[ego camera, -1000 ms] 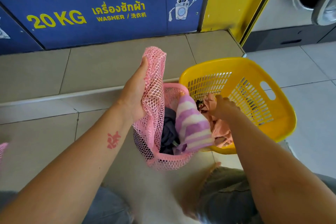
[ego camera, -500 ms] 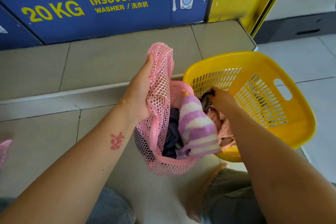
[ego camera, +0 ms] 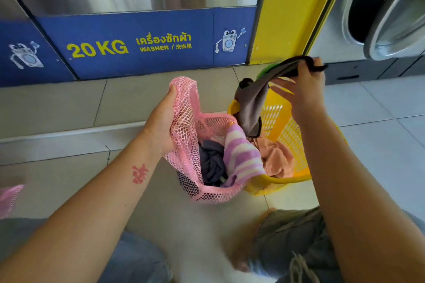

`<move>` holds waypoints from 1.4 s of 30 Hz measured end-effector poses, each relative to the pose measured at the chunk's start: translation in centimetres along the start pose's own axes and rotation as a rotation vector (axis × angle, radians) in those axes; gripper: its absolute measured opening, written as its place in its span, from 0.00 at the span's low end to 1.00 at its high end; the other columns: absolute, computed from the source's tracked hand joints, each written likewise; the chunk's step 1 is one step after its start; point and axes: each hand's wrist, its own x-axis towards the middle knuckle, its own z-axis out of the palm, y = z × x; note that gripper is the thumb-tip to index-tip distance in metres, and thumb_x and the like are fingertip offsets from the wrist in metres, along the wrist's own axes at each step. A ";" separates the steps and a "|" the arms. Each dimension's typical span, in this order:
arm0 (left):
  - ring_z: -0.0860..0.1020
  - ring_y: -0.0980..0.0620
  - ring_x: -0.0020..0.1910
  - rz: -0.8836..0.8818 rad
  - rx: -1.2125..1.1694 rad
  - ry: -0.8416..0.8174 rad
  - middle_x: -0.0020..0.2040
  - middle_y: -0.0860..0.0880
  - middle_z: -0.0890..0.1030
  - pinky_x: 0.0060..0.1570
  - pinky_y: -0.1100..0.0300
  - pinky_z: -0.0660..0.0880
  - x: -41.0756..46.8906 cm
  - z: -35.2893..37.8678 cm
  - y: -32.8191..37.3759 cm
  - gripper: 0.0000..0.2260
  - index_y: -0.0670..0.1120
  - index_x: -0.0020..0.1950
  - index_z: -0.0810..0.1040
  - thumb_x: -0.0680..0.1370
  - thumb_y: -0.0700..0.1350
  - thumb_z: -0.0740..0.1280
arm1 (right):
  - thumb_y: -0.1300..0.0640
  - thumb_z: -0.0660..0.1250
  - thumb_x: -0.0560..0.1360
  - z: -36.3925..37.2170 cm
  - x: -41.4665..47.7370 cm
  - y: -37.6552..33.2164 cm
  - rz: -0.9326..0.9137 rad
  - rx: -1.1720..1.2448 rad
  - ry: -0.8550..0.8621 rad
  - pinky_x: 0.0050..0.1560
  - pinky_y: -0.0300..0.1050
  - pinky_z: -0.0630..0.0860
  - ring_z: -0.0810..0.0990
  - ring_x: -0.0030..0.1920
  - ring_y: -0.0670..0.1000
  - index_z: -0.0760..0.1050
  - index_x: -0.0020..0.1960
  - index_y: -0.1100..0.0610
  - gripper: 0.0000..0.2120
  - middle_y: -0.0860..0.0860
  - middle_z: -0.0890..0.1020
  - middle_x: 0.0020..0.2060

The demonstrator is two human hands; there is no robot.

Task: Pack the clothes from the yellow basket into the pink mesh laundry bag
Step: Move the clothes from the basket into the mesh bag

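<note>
My left hand [ego camera: 162, 122] grips the raised rim of the pink mesh laundry bag [ego camera: 190, 126] and holds its mouth open on the floor. Inside lie a dark navy garment [ego camera: 211, 163] and a purple and white striped cloth [ego camera: 241, 156] that drapes over the bag's right edge. Just right of the bag stands the yellow basket [ego camera: 285, 140], with a peach garment [ego camera: 276, 158] in it. My right hand [ego camera: 303, 89] is lifted above the basket, shut on a dark grey garment [ego camera: 255, 101] that hangs down over the basket's left rim; a bit of green shows at its top.
A blue 20 KG washer panel [ego camera: 128, 46] and a yellow pillar [ego camera: 289, 7] stand behind a raised tiled step [ego camera: 57, 108]. An open washer door [ego camera: 395, 14] is at the upper right. Another pink mesh piece [ego camera: 9, 197] lies at the far left. My knees fill the bottom.
My right hand has come up out of the basket, pulling the dark grey garment up with it. The left hand still holds the bag's rim. The view has tilted upward.
</note>
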 end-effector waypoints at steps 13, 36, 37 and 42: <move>0.78 0.38 0.64 0.032 -0.057 -0.016 0.66 0.38 0.79 0.70 0.39 0.68 -0.9 -2.5 1.1 0.29 0.46 0.69 0.77 0.79 0.66 0.59 | 0.49 0.59 0.77 8.2 -7.8 0.6 -0.152 -0.656 -0.285 0.45 0.59 0.80 0.83 0.42 0.64 0.70 0.47 0.53 0.07 0.60 0.83 0.44; 0.82 0.41 0.59 -0.014 -0.037 -0.033 0.61 0.40 0.83 0.67 0.41 0.72 -0.9 -2.3 0.8 0.30 0.47 0.70 0.76 0.79 0.67 0.59 | 0.59 0.65 0.75 6.6 -8.6 8.8 -0.534 -1.075 -0.455 0.42 0.54 0.74 0.77 0.46 0.62 0.71 0.53 0.58 0.08 0.56 0.77 0.49; 0.82 0.40 0.60 -0.022 -0.043 -0.035 0.61 0.39 0.83 0.67 0.41 0.72 -1.0 -2.4 0.9 0.30 0.46 0.69 0.77 0.79 0.67 0.58 | 0.60 0.64 0.74 7.0 -9.0 9.7 -0.568 -1.101 -0.507 0.44 0.55 0.74 0.77 0.47 0.62 0.72 0.54 0.57 0.09 0.56 0.77 0.50; 0.81 0.42 0.60 0.005 -0.002 -0.012 0.63 0.42 0.82 0.67 0.41 0.72 -1.5 -3.3 1.4 0.28 0.48 0.70 0.76 0.79 0.66 0.59 | 0.50 0.60 0.76 6.9 -10.4 16.6 -0.469 -1.506 -1.027 0.72 0.57 0.62 0.64 0.73 0.57 0.57 0.76 0.50 0.30 0.53 0.65 0.74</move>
